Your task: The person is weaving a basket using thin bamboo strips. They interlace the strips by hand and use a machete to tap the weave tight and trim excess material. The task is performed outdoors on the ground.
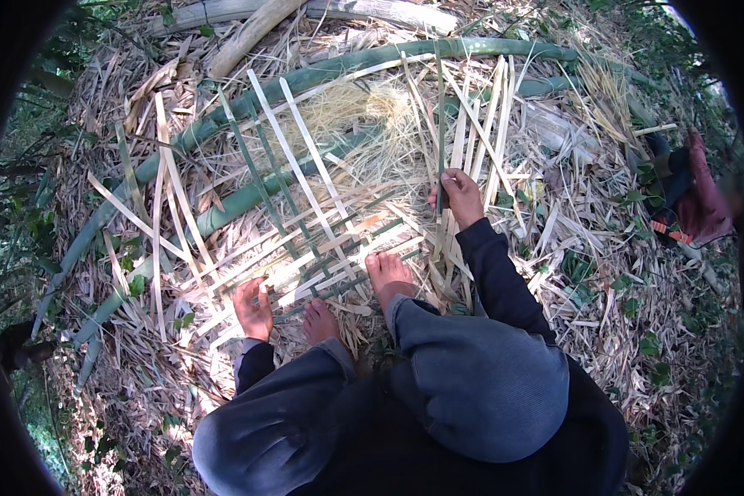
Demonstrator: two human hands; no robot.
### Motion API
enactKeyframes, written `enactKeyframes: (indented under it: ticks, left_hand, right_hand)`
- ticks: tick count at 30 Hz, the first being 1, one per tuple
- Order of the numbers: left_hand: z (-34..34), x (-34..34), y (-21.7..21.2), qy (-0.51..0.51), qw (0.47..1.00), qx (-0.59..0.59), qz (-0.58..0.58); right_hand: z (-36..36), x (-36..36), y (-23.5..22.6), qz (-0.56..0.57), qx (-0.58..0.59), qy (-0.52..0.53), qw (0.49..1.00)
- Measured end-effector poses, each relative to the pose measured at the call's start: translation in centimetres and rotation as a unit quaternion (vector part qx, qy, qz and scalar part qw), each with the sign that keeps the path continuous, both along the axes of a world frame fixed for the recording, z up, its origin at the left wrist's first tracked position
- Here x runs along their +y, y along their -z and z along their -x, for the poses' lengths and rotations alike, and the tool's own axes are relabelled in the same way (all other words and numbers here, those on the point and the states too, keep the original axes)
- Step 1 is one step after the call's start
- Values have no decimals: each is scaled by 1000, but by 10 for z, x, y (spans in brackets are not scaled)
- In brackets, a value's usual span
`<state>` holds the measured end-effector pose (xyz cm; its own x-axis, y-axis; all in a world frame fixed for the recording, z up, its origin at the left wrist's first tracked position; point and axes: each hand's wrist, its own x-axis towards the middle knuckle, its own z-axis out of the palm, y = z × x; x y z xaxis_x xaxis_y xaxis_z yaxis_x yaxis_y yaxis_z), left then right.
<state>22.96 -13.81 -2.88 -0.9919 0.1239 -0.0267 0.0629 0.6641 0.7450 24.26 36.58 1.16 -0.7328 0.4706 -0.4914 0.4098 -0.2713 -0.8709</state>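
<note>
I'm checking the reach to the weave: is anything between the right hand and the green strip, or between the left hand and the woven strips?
Nothing visible. The right hand already pinches the green bamboo strip; the left hand presses directly on the woven bamboo mat.

Pale, matt split-bamboo strips (306,240); smooth green bamboo poles (248,103); dry, rough straw litter (603,273).

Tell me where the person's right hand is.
In the head view, the right hand is right of centre, pinching a green bamboo strip at the woven mat's right edge, above the right foot.

Woven strips (306,240) before bamboo poles (248,103)
</note>
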Motion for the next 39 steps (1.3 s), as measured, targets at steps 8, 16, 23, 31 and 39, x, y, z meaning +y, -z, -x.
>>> enactKeyframes:
  ticks: [8, 16, 23, 31, 39]
  left_hand:
    - [9, 24, -30, 38, 995, 59, 64]
    - [-9, 48, -43, 47, 994, -89, -40]
    - [-19, 42, -41, 30, 979, -194, -52]
    - [8, 46, -63, -72, 821, -365, -434]
    - [20, 44, -79, -89, 755, -353, -546]
  right_hand:
    - [24, -53, -92, 131, 98, -38, 986]
    - [23, -26, -98, -40, 121, 159, 979]
    - [9, -50, -112, -74, 100, -11, 992]
    - [-45, -128, -50, -130, 47, -387, 911]
    - [-23, -134, -55, -158, -24, -507, 847]
